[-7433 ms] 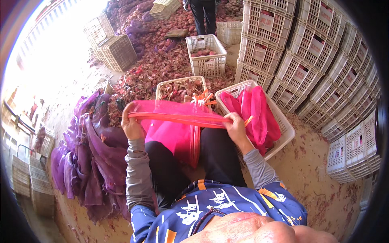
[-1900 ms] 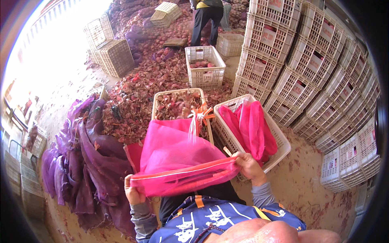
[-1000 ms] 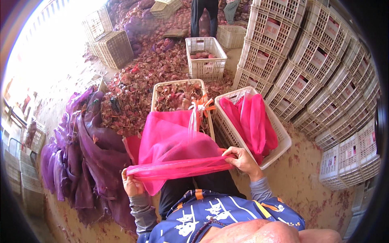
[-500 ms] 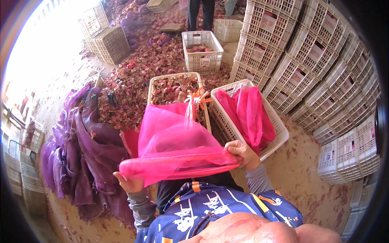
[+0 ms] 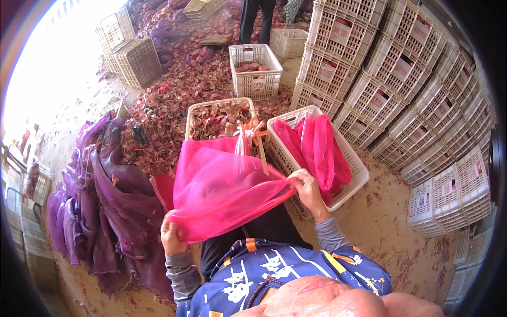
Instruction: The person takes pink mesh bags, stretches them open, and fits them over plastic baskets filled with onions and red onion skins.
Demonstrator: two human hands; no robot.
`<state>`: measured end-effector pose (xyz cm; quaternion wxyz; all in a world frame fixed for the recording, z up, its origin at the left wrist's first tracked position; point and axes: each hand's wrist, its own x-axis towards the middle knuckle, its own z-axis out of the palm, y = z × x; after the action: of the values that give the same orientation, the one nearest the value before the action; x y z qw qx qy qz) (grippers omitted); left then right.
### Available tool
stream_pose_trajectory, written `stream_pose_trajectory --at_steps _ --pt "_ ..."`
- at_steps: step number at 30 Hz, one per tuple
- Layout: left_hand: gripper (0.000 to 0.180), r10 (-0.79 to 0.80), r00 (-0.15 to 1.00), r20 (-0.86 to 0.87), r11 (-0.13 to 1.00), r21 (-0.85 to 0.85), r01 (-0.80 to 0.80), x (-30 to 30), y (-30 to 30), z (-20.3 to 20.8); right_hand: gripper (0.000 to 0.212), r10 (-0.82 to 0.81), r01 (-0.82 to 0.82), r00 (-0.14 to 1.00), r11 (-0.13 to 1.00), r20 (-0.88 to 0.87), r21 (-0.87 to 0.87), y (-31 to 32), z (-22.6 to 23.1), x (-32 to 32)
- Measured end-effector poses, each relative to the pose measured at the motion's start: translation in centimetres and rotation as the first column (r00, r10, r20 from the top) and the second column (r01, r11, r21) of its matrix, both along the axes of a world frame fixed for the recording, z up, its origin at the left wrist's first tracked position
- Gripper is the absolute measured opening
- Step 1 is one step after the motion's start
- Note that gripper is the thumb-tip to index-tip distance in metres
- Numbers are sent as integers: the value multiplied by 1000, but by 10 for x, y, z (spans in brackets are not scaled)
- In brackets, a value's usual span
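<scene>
A bright pink mesh bag (image 5: 222,185) is stretched between my two hands above my lap. My left hand (image 5: 172,235) is closed on its lower left corner, and my right hand (image 5: 309,191) grips the edge at the right. The bag's far part lies over a crate of dry onion skins (image 5: 219,113), where a bundle of white and orange ties (image 5: 248,132) shows. To the right, more pink mesh bags (image 5: 317,153) lie folded in a white plastic crate (image 5: 351,187).
Purple mesh sacks (image 5: 113,206) are heaped at the left. A crate of red onions (image 5: 256,79) stands ahead, and a person's legs (image 5: 255,21) show behind it. Tall stacks of crates (image 5: 380,103) line the right side. Loose onion skins (image 5: 153,119) cover the floor ahead.
My left hand has closed around the bag's corner, its fingers no longer stretched out. The bag's near edge now slants, higher at my right hand. The whole view has shifted slightly.
</scene>
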<state>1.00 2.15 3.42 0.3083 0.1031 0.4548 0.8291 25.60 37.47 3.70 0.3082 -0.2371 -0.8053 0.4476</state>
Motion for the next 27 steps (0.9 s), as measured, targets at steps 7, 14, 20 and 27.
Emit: stream_pose_trajectory --at_steps 7,14,20,27 --pt "17 -238 635 -735 943 -331 -30 -6 -30 -53 25 -188 -363 895 221 -404 -905 8 6 -1" --pt "34 96 995 17 905 414 -94 -11 -9 -9 36 257 -430 903 511 -346 -744 -29 61 3" --pt "24 353 934 -49 926 160 -341 -16 -8 -24 23 287 -241 954 903 82 -355 -35 47 -1" --pt "11 35 972 -232 976 -201 -83 2 -3 2 9 -119 103 978 990 -171 -100 -3 -9 -4"
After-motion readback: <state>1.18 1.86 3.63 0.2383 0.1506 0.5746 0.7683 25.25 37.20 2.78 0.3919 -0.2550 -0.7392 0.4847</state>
